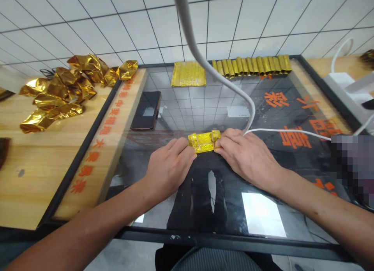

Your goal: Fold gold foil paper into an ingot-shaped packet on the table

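A small folded piece of gold foil paper (205,141) lies on the glass table top in front of me, its two ends bent up into raised folds. My left hand (172,162) grips its left end with the fingers curled and pressed together. At the other end, my right hand (241,152) pinches the paper between thumb and fingers. The fingertips of both hands partly hide the ends of the piece.
Toward the wall lie flat gold sheets (189,73) and a row of rolled gold tubes (253,65). A phone (146,110) rests to the left. Crumpled gold foil (61,90) sits on the wood. A white cable (216,73) hangs across the view; a power strip (347,86) stands right.
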`<act>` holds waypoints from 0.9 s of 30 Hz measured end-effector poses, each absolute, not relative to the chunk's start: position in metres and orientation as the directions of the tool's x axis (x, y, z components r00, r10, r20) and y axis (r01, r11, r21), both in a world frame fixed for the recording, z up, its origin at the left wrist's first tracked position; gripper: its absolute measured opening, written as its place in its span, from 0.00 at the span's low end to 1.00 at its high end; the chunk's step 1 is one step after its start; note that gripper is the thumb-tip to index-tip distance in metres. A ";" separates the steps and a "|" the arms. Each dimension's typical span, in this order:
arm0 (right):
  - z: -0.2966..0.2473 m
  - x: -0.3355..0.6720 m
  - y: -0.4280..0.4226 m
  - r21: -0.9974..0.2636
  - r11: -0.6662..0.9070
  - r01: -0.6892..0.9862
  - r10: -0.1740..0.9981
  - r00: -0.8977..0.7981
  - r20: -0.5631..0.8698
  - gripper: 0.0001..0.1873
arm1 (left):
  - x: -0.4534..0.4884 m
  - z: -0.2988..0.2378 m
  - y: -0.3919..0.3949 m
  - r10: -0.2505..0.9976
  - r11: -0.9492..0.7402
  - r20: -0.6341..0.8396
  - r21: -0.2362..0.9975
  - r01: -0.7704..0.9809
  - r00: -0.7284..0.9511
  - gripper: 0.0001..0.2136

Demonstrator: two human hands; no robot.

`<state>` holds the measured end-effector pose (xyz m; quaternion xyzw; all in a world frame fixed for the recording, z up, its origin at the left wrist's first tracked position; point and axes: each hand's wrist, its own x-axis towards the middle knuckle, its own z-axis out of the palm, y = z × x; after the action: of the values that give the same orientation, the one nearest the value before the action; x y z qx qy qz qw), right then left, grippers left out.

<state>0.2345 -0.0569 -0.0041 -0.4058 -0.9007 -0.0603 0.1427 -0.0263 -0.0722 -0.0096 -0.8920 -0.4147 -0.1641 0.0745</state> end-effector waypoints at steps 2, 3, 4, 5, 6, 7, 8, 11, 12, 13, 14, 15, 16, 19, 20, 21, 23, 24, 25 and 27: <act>-0.004 0.235 -0.057 -0.015 0.662 0.749 0.713 -0.625 0.318 0.16 | -0.028 -0.010 -0.073 0.727 -0.640 0.342 0.025 0.768 0.595 0.14; -0.004 0.236 -0.057 -0.021 0.662 0.750 0.715 -0.622 0.319 0.17 | -0.028 -0.010 -0.073 0.739 -0.634 0.328 0.043 0.772 0.588 0.14; -0.003 0.236 -0.057 -0.028 0.662 0.749 0.717 -0.621 0.318 0.17 | -0.028 -0.009 -0.073 0.757 -0.622 0.309 0.070 0.779 0.576 0.14; -0.003 0.236 -0.057 -0.035 0.662 0.749 0.718 -0.621 0.314 0.17 | -0.028 -0.009 -0.073 0.780 -0.605 0.283 0.108 0.789 0.559 0.13; -0.003 0.236 -0.058 -0.041 0.663 0.747 0.720 -0.622 0.309 0.17 | -0.028 -0.008 -0.072 0.805 -0.581 0.255 0.152 0.800 0.536 0.13; -0.002 0.236 -0.058 -0.047 0.665 0.746 0.720 -0.623 0.306 0.16 | -0.028 -0.007 -0.072 0.829 -0.553 0.226 0.197 0.810 0.511 0.12; -0.002 0.236 -0.058 -0.052 0.665 0.745 0.721 -0.622 0.305 0.16 | -0.027 -0.006 -0.071 0.852 -0.521 0.197 0.240 0.819 0.485 0.11; -0.002 0.236 -0.058 -0.070 0.660 0.748 0.728 -0.614 0.305 0.15 | -0.024 -0.002 -0.070 0.902 -0.431 0.116 0.325 0.842 0.417 0.10; -0.002 0.237 -0.058 -0.078 0.658 0.749 0.731 -0.610 0.305 0.15 | -0.023 -0.001 -0.070 0.911 -0.409 0.095 0.337 0.848 0.402 0.10; -0.002 0.237 -0.058 -0.088 0.654 0.751 0.736 -0.605 0.304 0.15 | -0.022 0.000 -0.070 0.918 -0.392 0.079 0.345 0.853 0.389 0.10; -0.002 0.237 -0.058 -0.098 0.652 0.752 0.739 -0.601 0.304 0.14 | -0.022 0.000 -0.070 0.922 -0.381 0.069 0.348 0.857 0.381 0.09; -0.002 0.237 -0.058 -0.107 0.648 0.754 0.743 -0.596 0.305 0.14 | -0.021 0.001 -0.070 0.925 -0.374 0.066 0.348 0.860 0.375 0.09; -0.002 0.238 -0.057 -0.113 0.645 0.756 0.747 -0.591 0.305 0.14 | -0.021 0.001 -0.070 0.927 -0.369 0.068 0.345 0.863 0.369 0.09; -0.002 0.238 -0.057 -0.119 0.639 0.760 0.754 -0.588 0.293 0.14 | -0.020 0.002 -0.070 0.929 -0.364 0.074 0.340 0.867 0.362 0.09; -0.002 0.238 -0.057 -0.117 0.637 0.762 0.756 -0.590 0.283 0.14 | -0.020 0.002 -0.070 0.929 -0.366 0.072 0.341 0.866 0.364 0.09; -0.002 0.238 -0.057 -0.116 0.635 0.763 0.759 -0.590 0.275 0.14 | -0.020 0.002 -0.070 0.929 -0.365 0.069 0.344 0.865 0.365 0.09; -0.001 0.238 -0.058 -0.123 0.625 0.771 0.770 -0.584 0.255 0.15 | -0.020 0.002 -0.070 0.929 -0.361 0.058 0.352 0.863 0.365 0.09; -0.001 0.238 -0.059 -0.134 0.616 0.776 0.779 -0.577 0.245 0.14 | -0.019 0.002 -0.069 0.931 -0.356 0.053 0.357 0.864 0.361 0.09; -0.001 0.238 -0.059 -0.149 0.604 0.783 0.790 -0.565 0.237 0.14 | -0.019 0.002 -0.069 0.934 -0.348 0.049 0.362 0.865 0.355 0.09; -0.001 0.239 -0.059 -0.182 0.580 0.794 0.811 -0.542 0.219 0.13 | -0.018 0.002 -0.068 0.940 -0.328 0.040 0.374 0.868 0.338 0.09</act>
<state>0.2388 -0.0593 -0.0011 -0.4573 -0.8775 0.0305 0.1409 -0.0182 -0.0677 0.0018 -0.8052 -0.5613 -0.1256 -0.1445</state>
